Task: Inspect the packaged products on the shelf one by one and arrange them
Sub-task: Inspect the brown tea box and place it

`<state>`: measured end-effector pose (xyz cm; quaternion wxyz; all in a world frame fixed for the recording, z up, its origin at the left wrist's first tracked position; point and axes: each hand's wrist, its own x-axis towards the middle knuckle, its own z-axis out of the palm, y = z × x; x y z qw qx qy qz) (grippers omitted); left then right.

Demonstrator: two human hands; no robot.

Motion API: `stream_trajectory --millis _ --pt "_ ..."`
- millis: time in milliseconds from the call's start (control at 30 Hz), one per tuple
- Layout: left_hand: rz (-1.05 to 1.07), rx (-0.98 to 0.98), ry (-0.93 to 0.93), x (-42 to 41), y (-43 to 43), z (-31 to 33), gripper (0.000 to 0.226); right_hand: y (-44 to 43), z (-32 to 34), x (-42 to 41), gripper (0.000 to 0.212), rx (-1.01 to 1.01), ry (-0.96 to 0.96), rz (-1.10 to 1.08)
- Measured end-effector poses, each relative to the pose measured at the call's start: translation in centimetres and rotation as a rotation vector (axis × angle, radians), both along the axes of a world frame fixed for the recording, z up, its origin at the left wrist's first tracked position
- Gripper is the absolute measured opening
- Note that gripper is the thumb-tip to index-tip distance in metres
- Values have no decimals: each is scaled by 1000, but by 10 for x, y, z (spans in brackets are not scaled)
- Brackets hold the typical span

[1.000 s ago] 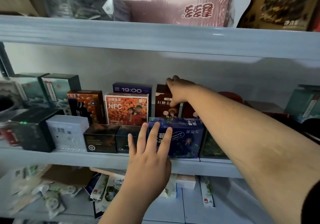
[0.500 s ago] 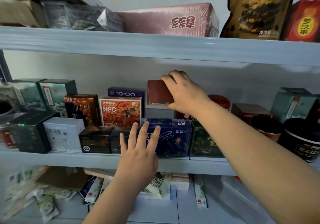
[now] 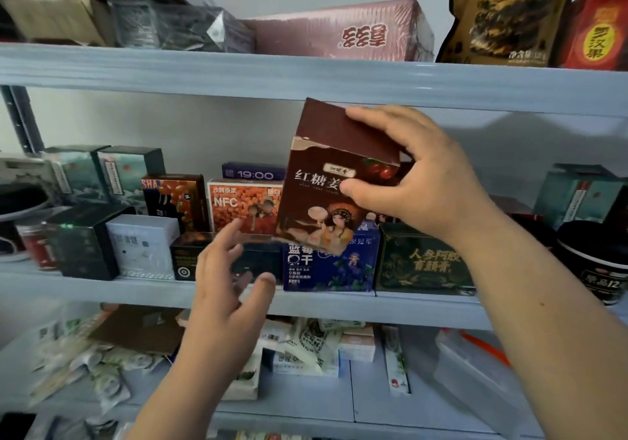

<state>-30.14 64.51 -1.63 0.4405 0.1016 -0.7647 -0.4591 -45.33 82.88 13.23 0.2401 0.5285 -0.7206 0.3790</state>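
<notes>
My right hand (image 3: 418, 181) grips a dark maroon box (image 3: 326, 181) with white Chinese lettering and a drawn figure, held tilted in the air in front of the middle shelf (image 3: 339, 303). Its lower corner hangs over a blue blueberry box (image 3: 329, 263). My left hand (image 3: 227, 286) hovers open below and to the left of the maroon box, fingers spread, touching nothing. Behind stand an orange NFC box (image 3: 241, 205) and a purple 19:00 box (image 3: 253, 171).
A dark green box (image 3: 421, 263) and a black tub (image 3: 594, 263) stand to the right; black, white and teal boxes (image 3: 142, 246) to the left. The upper shelf (image 3: 306, 79) hangs just above the held box. Loose sachets (image 3: 102, 365) litter the lower shelf.
My right hand has lifted the maroon box out of the back row and drawn it toward me, turning its front to face me. My left hand came off the blue box and opened.
</notes>
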Motion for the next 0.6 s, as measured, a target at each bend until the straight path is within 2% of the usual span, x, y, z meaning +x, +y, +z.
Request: stream_trajectory --millis 100,167,267,433,500,600 --pt "-242 264 26 18 0 -1 69 0 -9 11 63 10 -238 151" --pt "-377 316 -14 25 3 -8 73 -6 -22 15 56 5 -401 255" --pt "-337 272 -80 32 11 -12 65 -21 -46 19 54 -60 -558 257" --pt "-304 630 34 32 18 -21 55 -41 -89 25 79 -162 -827 256" --pt "-370 809 123 31 20 -20 48 -44 -107 32 67 -201 -1003 348" --pt "-465 925 192 33 22 -17 43 -45 -133 48 44 -189 -1174 469"
